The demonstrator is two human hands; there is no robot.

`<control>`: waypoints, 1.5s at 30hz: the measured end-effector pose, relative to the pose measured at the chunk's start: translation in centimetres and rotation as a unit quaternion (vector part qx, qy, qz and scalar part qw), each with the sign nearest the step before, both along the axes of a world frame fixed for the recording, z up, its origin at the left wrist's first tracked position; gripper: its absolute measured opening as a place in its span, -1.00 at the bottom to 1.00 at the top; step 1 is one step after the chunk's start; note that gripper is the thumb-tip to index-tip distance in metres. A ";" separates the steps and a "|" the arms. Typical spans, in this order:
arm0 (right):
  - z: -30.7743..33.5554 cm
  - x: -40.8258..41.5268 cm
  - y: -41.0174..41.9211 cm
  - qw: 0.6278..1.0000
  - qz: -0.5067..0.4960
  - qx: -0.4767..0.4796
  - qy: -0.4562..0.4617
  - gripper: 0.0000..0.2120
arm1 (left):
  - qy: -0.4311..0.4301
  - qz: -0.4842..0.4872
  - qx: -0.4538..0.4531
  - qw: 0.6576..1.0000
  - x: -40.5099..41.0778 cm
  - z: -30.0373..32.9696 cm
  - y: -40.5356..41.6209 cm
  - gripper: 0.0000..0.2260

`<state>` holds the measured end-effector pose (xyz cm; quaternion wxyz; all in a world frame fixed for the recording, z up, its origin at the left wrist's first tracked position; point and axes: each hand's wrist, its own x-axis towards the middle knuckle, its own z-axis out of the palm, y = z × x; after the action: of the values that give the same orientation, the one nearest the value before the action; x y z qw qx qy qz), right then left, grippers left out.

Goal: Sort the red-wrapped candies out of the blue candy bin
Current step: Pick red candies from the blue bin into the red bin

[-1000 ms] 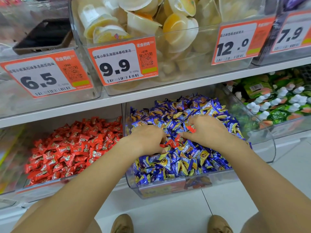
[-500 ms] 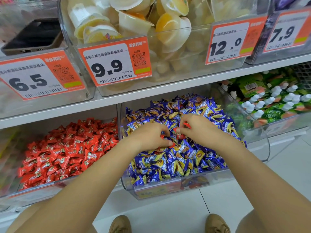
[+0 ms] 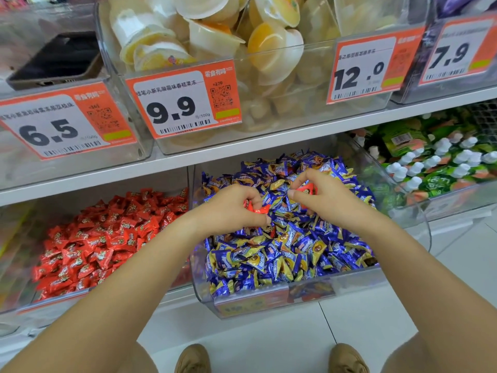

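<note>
A clear bin [image 3: 269, 300] on the lower shelf is heaped with blue-and-gold wrapped candies [image 3: 285, 251]. Both hands hover over the heap's middle. My left hand [image 3: 231, 208] has its fingers curled round red-wrapped candies [image 3: 259, 210], which poke out between fingers and thumb. My right hand [image 3: 322, 200] pinches another red-wrapped candy [image 3: 306, 189] between thumb and fingers. To the left, a second clear bin holds a pile of red-wrapped candies [image 3: 107, 238].
The upper shelf [image 3: 242, 146] overhangs the bins and carries jelly cups [image 3: 215, 36] behind orange price tags [image 3: 183, 103]. A bin of green pouches [image 3: 443, 162] stands at the right. A dark phone-like object [image 3: 53, 60] lies upper left. My shoes [image 3: 193, 359] stand on white floor tiles.
Both hands have lifted slightly off the blue heap with red candies in their fingers. They have drawn a little apart, and more red wrapper now shows in each hand.
</note>
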<state>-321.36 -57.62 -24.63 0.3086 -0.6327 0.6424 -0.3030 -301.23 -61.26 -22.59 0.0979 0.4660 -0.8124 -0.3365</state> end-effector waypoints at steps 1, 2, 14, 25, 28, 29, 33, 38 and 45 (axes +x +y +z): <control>0.1 0.3 0.1 1.000 0.008 0.004 -0.002 -0.90 | 0.025 0.011 -0.004 1.000 0.5 0.5 0.5 -0.72; 0.4 0.8 0.3 1.000 0.018 0.011 -0.020 -0.89 | 0.051 0.025 -0.006 0.998 1.2 0.9 1.1 -0.74; 3.5 18.7 0.0 0.955 0.153 0.124 -0.221 -0.94 | 0.223 0.324 0.034 0.919 17.4 0.5 5.0 -0.94; 3.7 19.5 1.5 0.979 0.161 -0.079 0.098 -0.78 | 0.268 0.358 -0.029 0.894 18.8 -0.5 3.0 -0.68; 3.7 12.7 3.0 0.985 0.104 -0.081 0.110 -0.81 | 0.195 0.258 -0.067 0.944 15.9 -0.1 4.2 -0.86; 3.4 10.6 3.2 0.986 0.081 -0.073 0.124 -0.82 | 0.168 0.225 -0.081 0.956 14.9 -0.1 4.2 -0.87; 2.5 4.4 2.9 0.976 0.077 0.024 0.204 -0.87 | 0.068 0.097 -0.164 0.979 9.8 0.6 4.0 -0.85; -0.4 5.3 3.3 0.928 0.263 0.029 0.260 -0.50 | -0.200 -0.140 -0.181 0.953 4.6 0.9 3.8 -0.53; -2.8 5.9 0.6 0.874 0.177 -0.107 0.439 -0.67 | -0.386 -0.157 -0.205 0.885 3.7 -0.7 3.6 -0.32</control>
<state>-315.47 -56.98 -27.39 -0.0265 -0.8326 0.5532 -0.0008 -297.51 -57.62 -23.27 -0.1846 0.3948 -0.8994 0.0334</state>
